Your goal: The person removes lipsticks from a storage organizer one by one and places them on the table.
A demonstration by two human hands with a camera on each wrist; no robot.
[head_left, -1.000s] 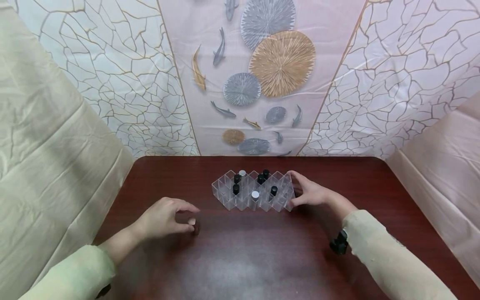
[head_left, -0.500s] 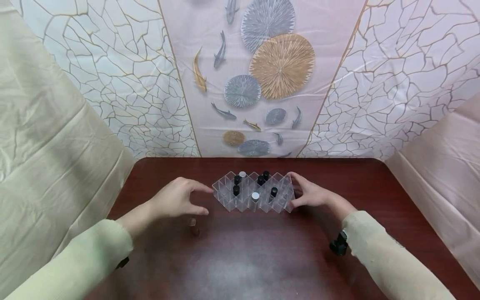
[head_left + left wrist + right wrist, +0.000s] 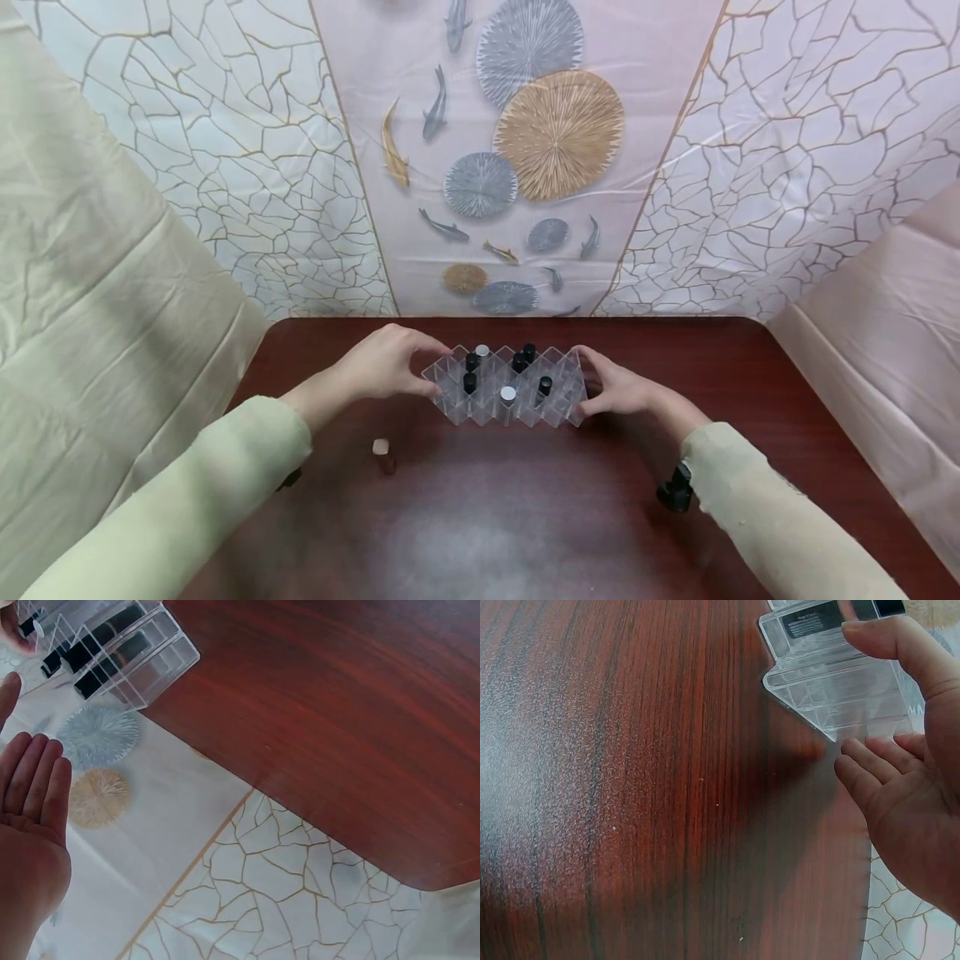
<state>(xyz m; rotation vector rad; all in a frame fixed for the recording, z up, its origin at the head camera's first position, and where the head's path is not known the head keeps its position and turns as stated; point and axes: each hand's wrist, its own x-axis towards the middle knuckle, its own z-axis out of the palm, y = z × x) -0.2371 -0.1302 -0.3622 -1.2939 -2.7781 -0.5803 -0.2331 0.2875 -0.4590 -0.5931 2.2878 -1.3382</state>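
Backdrop (image 3: 558,137): pale cloth printed with fish and grey and gold discs, flanked by crackle-patterned panels
Table (image 3: 487,517): dark red, glossy, reflects light toward the near middle
Rack (image 3: 495,379): clear, zigzag-edged, many-celled; sits toward the far edge of the table
Black caps (image 3: 470,383): five, poke up from rack cells; two toward the left, two at the back just right of middle, one farther right
White caps (image 3: 507,395): two, one at the back left, one near the front middle
Left hand (image 3: 382,362): spans the rack's left end, thumb apart, fingers straight, not closed on anything; hard to tell whether touching
Right hand (image 3: 618,386): grips the rack's right end, thumb at near corner, fingers at far corner
Tube (image 3: 384,458): brown with pale top, stands on the table, nearer than the rack, well apart from it
Sleeves (image 3: 765,492): pale, on both arms
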